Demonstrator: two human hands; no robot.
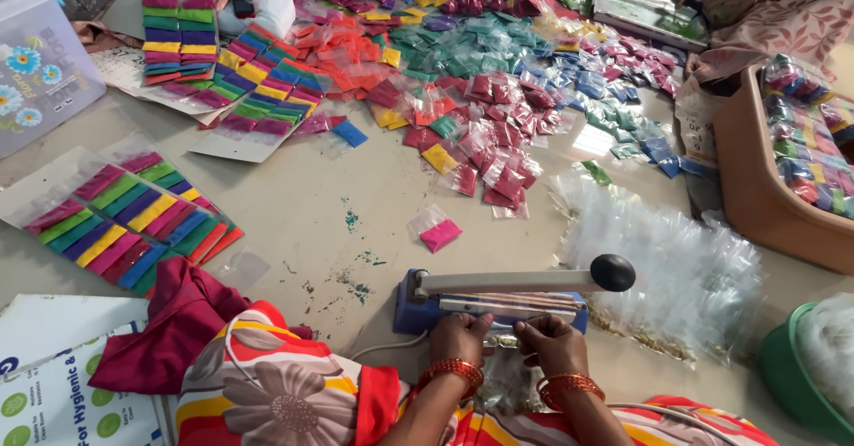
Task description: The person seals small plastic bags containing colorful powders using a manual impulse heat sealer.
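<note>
A blue heat sealer (425, 308) with a grey lever arm and a black knob (612, 272) sits on the floor before me, its arm raised. My left hand (459, 337) and my right hand (550, 343) together pinch a small clear plastic packet (503, 342) at the sealer's front edge. Both wrists wear orange bangles. A single pink powder packet (439, 233) lies on the floor beyond the sealer.
Several small packets of coloured powder lie in a heap (498, 99) at the far middle. Sheets of packets in rows (124, 219) lie left. Empty clear bags (667, 268) lie to the right. A brown tray (756, 188) stands far right, a green tub (801, 384) near right.
</note>
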